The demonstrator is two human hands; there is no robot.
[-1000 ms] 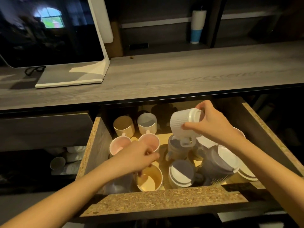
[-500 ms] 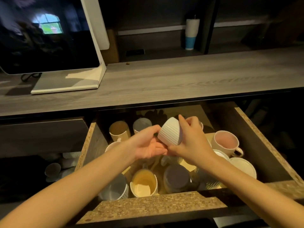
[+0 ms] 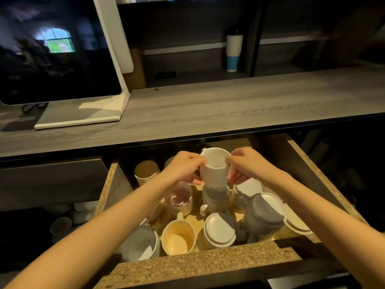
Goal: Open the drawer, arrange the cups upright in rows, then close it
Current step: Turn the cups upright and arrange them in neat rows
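The drawer [image 3: 200, 265] stands pulled out below the counter, full of mugs. Both hands hold one white ribbed mug [image 3: 214, 170] upright above the drawer's middle: my left hand [image 3: 183, 170] grips its left side and my right hand [image 3: 243, 165] pinches its right side. Under it a grey mug [image 3: 215, 200] stands bottom up. A pink-lined mug [image 3: 180, 198], a cream mug [image 3: 179, 238] and a grey-white mug [image 3: 141, 243] stand upright at the left. A tan cup [image 3: 145, 172] sits at the back left. Several grey and white mugs [image 3: 262, 215] lie upturned on the right.
A grey wooden counter [image 3: 208, 109] runs above the drawer, with a white-framed monitor [image 3: 62, 59] on its left. A white and blue tumbler [image 3: 234, 53] stands on the back shelf. Paper cups [image 3: 83, 211] lie on a dark shelf left of the drawer.
The white mug was turned from mouth-down to upright, its opening now facing up. My left hand left the lower cups and came up to hold it too. The camera tilted upward.
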